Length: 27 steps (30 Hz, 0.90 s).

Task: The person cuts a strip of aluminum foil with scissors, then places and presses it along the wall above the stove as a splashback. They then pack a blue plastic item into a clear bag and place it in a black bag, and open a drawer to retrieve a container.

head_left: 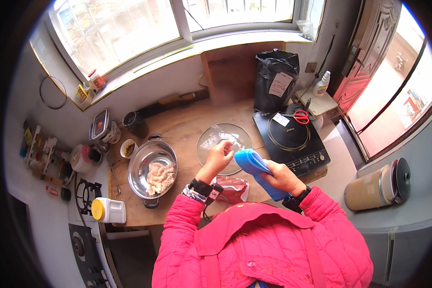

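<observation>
Over the near edge of the wooden table, we are clasping a flattened blue roll in our right hand, its long axis slanting toward our curled left hand (whether that is pinching clear film, we cannot tell).

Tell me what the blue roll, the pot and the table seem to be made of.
Blue roll: probably thin plastic, smooth with a slight sheen, judging by its layered folds; coated fabric is possible. Pot: metal, likely stainless steel, polished, from its silvery wall and bright reflections. Table: looks like wood, brown with seam lines; laminate can't be ruled out.
</observation>
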Each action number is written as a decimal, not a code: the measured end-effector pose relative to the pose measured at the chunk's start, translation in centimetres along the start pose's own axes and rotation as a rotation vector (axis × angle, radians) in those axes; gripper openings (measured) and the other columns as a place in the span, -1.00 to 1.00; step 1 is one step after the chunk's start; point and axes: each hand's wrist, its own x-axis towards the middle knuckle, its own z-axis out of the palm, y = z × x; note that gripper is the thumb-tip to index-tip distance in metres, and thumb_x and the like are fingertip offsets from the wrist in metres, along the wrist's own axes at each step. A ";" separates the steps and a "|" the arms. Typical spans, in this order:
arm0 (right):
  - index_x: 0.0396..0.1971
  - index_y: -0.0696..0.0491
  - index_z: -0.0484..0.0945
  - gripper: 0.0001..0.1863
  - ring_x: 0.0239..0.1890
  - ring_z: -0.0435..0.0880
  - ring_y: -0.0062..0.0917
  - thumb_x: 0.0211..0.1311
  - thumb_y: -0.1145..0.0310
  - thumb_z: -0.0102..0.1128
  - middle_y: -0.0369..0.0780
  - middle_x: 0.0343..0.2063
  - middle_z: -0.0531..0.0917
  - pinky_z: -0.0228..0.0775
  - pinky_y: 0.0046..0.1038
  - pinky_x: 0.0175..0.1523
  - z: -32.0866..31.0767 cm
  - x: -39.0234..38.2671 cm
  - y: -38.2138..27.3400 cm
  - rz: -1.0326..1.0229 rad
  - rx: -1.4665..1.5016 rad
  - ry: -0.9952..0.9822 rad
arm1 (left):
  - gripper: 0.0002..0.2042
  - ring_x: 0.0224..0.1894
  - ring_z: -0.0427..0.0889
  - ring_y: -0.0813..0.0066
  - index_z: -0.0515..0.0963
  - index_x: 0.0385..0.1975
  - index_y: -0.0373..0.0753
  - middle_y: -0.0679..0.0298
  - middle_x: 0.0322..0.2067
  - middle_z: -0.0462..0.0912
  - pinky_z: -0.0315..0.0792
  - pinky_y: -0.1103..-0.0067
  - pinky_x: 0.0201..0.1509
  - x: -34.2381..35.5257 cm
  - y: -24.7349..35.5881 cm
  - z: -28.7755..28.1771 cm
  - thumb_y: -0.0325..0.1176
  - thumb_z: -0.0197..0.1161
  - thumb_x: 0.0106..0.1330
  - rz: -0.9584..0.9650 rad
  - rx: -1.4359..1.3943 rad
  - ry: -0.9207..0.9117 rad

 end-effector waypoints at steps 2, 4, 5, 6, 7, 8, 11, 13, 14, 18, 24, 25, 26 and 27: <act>-0.07 0.14 0.40 -0.62 -0.24 0.57 -0.10 0.04 0.46 0.11 0.00 -0.23 0.56 0.45 -0.31 -0.15 0.2 0.0 0.8 0.006 -0.081 0.021 | -0.80 -0.53 0.54 0.55 0.47 -0.28 -0.33 0.24 -0.55 0.56 0.45 0.61 -0.41 0.0 -0.6 0.3 -0.50 0.20 0.07 0.051 0.040 0.008; -0.07 0.14 0.40 -0.62 -0.25 0.57 -0.10 0.03 0.46 0.12 0.00 -0.24 0.55 0.46 -0.28 -0.18 0.4 -0.1 1.7 0.022 -0.150 0.041 | -0.79 -0.53 0.54 0.54 0.46 -0.27 -0.33 0.24 -0.55 0.55 0.44 0.60 -0.41 0.0 -0.9 0.3 -0.50 0.20 0.07 0.050 0.060 -0.002; -0.07 0.14 0.39 -0.61 -0.26 0.57 -0.10 0.03 0.45 0.12 0.00 -0.25 0.55 0.46 -0.28 -0.18 0.5 -0.1 2.1 0.010 -0.184 0.051 | -0.79 -0.53 0.54 0.54 0.46 -0.27 -0.33 0.24 -0.56 0.55 0.44 0.60 -0.41 0.1 -0.9 0.3 -0.51 0.20 0.07 0.050 0.065 -0.012; -0.06 0.13 0.39 -0.60 -0.26 0.57 -0.10 0.03 0.45 0.13 0.01 -0.25 0.55 0.46 -0.27 -0.19 0.6 0.0 2.5 0.006 -0.208 0.062 | -0.78 -0.53 0.54 0.55 0.46 -0.26 -0.33 0.24 -0.56 0.55 0.44 0.61 -0.41 0.1 -0.9 0.3 -0.51 0.20 0.06 0.030 0.060 -0.022; -0.05 0.13 0.38 -0.59 -0.27 0.57 -0.10 0.03 0.45 0.13 0.01 -0.25 0.55 0.47 -0.26 -0.20 0.7 0.1 2.8 0.003 -0.233 0.074 | -0.78 -0.54 0.54 0.55 0.46 -0.26 -0.32 0.25 -0.57 0.55 0.44 0.61 -0.42 0.2 -0.9 0.4 -0.51 0.20 0.06 0.058 0.071 -0.028; -0.05 0.13 0.37 -0.58 -0.27 0.57 -0.10 0.03 0.45 0.13 0.01 -0.25 0.54 0.47 -0.27 -0.20 0.8 0.2 3.1 -0.002 -0.237 0.083 | -0.77 -0.54 0.53 0.55 0.45 -0.25 -0.32 0.25 -0.57 0.54 0.43 0.61 -0.42 0.3 -0.8 0.4 -0.51 0.20 0.06 0.067 0.074 -0.032; -0.03 0.14 0.36 -0.57 -0.27 0.57 -0.10 0.03 0.45 0.13 0.02 -0.25 0.54 0.47 -0.27 -0.20 1.1 0.8 3.4 -0.007 -0.243 0.110 | -0.79 -0.54 0.47 0.67 0.45 -0.25 -0.33 0.33 -0.58 0.51 0.40 0.68 -0.46 0.4 -0.6 0.8 -0.54 0.20 0.09 0.079 0.060 -0.066; -0.03 0.14 0.36 -0.57 -0.26 0.57 -0.09 0.03 0.45 0.13 0.03 -0.25 0.54 0.47 -0.26 -0.18 1.4 1.2 3.2 0.010 -0.232 0.124 | -0.79 -0.54 0.45 0.70 0.44 -0.24 -0.34 0.37 -0.58 0.49 0.39 0.71 -0.46 0.5 -0.5 1.0 -0.56 0.19 0.11 0.071 0.043 -0.080; -0.03 0.15 0.36 -0.57 -0.25 0.56 -0.08 0.04 0.45 0.13 0.03 -0.24 0.54 0.47 -0.26 -0.17 1.6 1.3 3.1 0.012 -0.205 0.120 | -0.79 -0.54 0.46 0.70 0.44 -0.23 -0.34 0.37 -0.58 0.49 0.39 0.70 -0.46 0.5 -0.4 1.1 -0.55 0.18 0.11 0.081 0.029 -0.065; -0.02 0.15 0.35 -0.57 -0.23 0.55 -0.04 0.05 0.43 0.11 0.03 -0.20 0.53 0.46 -0.24 -0.13 2.4 1.8 2.7 0.041 -0.117 0.078 | -0.77 -0.54 0.48 0.65 0.44 -0.21 -0.32 0.34 -0.57 0.50 0.40 0.66 -0.45 1.2 -0.1 0.9 -0.56 0.17 0.11 0.136 0.037 0.033; 0.01 0.15 0.32 -0.54 -0.23 0.54 -0.02 0.06 0.39 0.09 0.05 -0.18 0.52 0.43 -0.20 -0.12 4.6 3.7 3.1 0.049 -0.110 0.064 | -0.75 -0.51 0.54 0.42 0.45 -0.21 -0.28 0.21 -0.49 0.54 0.44 0.56 -0.39 2.4 1.0 -0.4 -0.56 0.17 0.07 0.308 0.276 0.168; 0.02 0.15 0.31 -0.53 -0.21 0.53 -0.02 0.07 0.37 0.09 0.06 -0.18 0.52 0.42 -0.19 -0.12 5.0 3.9 3.1 0.053 -0.091 0.062 | -0.75 -0.48 0.55 0.39 0.45 -0.21 -0.27 0.20 -0.47 0.55 0.44 0.54 -0.36 2.6 1.3 -0.6 -0.56 0.17 0.07 0.341 0.327 0.194; 0.03 0.15 0.30 -0.52 -0.21 0.53 -0.02 0.07 0.38 0.09 0.06 -0.18 0.52 0.42 -0.20 -0.12 5.3 4.3 3.1 0.030 -0.070 0.084 | -0.76 -0.45 0.56 0.36 0.45 -0.22 -0.26 0.20 -0.45 0.56 0.44 0.52 -0.33 2.7 1.6 -0.9 -0.56 0.17 0.07 0.341 0.375 0.209; 0.03 0.16 0.30 -0.52 -0.20 0.53 -0.02 0.07 0.38 0.09 0.06 -0.18 0.52 0.42 -0.21 -0.11 5.6 4.7 3.1 0.027 -0.048 0.102 | -0.76 -0.41 0.55 0.34 0.46 -0.22 -0.25 0.21 -0.44 0.56 0.44 0.51 -0.29 2.8 1.9 -1.3 -0.56 0.17 0.07 0.400 0.402 0.250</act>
